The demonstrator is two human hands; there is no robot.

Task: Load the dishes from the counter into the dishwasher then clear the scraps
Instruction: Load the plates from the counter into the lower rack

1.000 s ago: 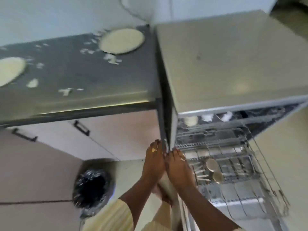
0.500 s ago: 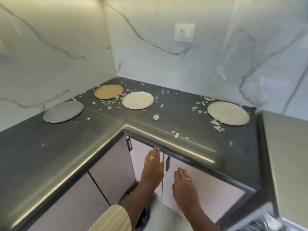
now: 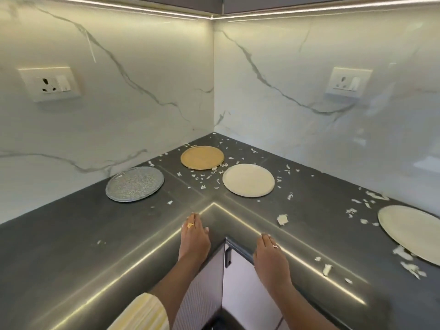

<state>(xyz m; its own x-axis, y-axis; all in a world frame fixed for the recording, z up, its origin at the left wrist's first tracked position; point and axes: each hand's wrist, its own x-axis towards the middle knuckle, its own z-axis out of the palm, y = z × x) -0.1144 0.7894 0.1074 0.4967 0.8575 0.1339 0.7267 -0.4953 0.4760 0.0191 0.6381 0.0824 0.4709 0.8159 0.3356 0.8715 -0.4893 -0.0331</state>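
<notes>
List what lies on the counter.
A grey plate, gold plate, cream plate, a second cream plate at the right edge, and scattered scraps. Anything beneath the plates is covered.

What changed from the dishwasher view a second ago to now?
Both hands left the dishwasher and rose to the dark grey counter: left hand over its inner corner, right hand at its edge, both open and empty. The grey speckled plate, golden plate, middle cream plate, right cream plate and white scraps stayed put.

The rightmost plate [image 3: 412, 234] runs off the right edge, and the scraps [image 3: 412, 269] beside it are blurred. A dark shape [image 3: 220, 321] at the bottom edge is too cropped to identify.
</notes>
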